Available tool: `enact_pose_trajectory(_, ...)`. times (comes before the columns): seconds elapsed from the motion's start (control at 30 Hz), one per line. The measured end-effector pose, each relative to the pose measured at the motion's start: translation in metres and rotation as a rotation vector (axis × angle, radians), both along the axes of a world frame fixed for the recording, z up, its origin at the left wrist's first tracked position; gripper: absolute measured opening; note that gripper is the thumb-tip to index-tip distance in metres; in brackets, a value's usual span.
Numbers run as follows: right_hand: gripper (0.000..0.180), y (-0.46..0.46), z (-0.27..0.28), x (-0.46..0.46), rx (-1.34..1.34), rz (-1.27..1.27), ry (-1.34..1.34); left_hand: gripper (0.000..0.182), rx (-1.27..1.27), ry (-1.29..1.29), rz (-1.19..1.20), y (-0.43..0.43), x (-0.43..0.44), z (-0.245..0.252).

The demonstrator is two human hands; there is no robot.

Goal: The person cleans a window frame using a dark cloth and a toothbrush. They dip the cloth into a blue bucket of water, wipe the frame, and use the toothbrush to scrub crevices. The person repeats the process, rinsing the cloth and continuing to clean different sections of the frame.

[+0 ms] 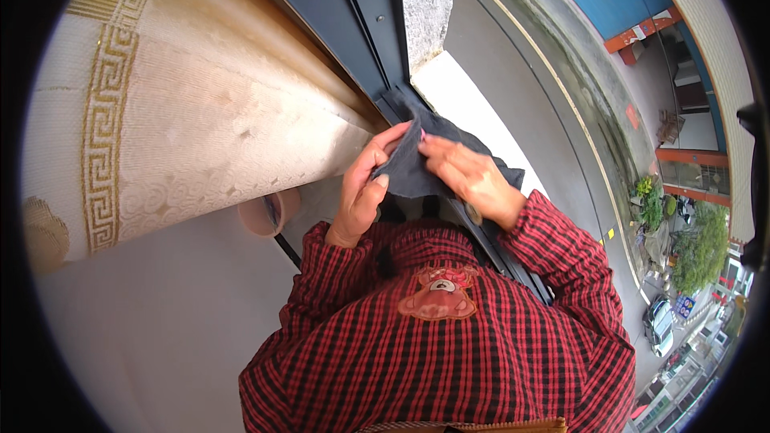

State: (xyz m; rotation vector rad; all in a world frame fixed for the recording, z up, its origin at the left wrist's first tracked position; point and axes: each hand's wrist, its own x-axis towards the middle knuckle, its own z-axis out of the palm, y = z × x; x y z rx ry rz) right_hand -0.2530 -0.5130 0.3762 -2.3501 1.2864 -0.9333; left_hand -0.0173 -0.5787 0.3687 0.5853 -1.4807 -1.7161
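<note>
A dark grey cloth is spread between my two hands over the corner of a dark metal window frame. My left hand grips the cloth's left edge, with the thumb in front and the fingers behind it. My right hand is slightly blurred and presses on the cloth from the right. A tiny pink spot shows at its fingertips; what it is, I cannot tell. Part of the cloth hangs over the white outer sill. Its folds hide the frame corner beneath.
A cream curtain with a gold key-pattern band hangs at the left. Below it stands a pinkish bucket. A rough plastered wall edge adjoins the frame. Outside, far below, lie a road and a parked car.
</note>
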Motion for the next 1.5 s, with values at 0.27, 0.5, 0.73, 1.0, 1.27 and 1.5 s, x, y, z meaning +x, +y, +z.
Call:
enact_pose_trajectory(0.27,0.024,-0.033,-0.028,0.013,0.003,-0.112,0.119,0.009,-0.098,-0.317,0.282,-0.002,-0.003,-0.012)
enact_pose_trajectory(0.5,0.025,0.070,0.013,-0.025,0.290,-0.066,0.073,0.010,-0.239,-0.438,0.259,0.034,-0.020,-0.017)
enact_pose_trajectory(0.73,0.024,0.160,0.025,-0.031,0.426,-0.168,0.096,0.013,-0.254,-0.332,-0.226,0.068,-0.040,-0.015)
enact_pose_trajectory(1.0,0.030,0.024,-0.022,0.014,0.021,-0.176,0.232,0.015,-0.380,-0.471,0.154,0.046,-0.020,-0.020)
enact_pose_trajectory(1.27,0.031,0.080,0.014,0.002,0.256,-0.214,0.331,0.010,-0.242,-0.420,0.028,0.062,-0.025,-0.018)
enact_pose_trajectory(1.5,0.022,0.139,0.029,-0.007,0.410,-0.341,0.205,0.011,0.055,-0.406,-0.355,0.068,-0.032,-0.016)
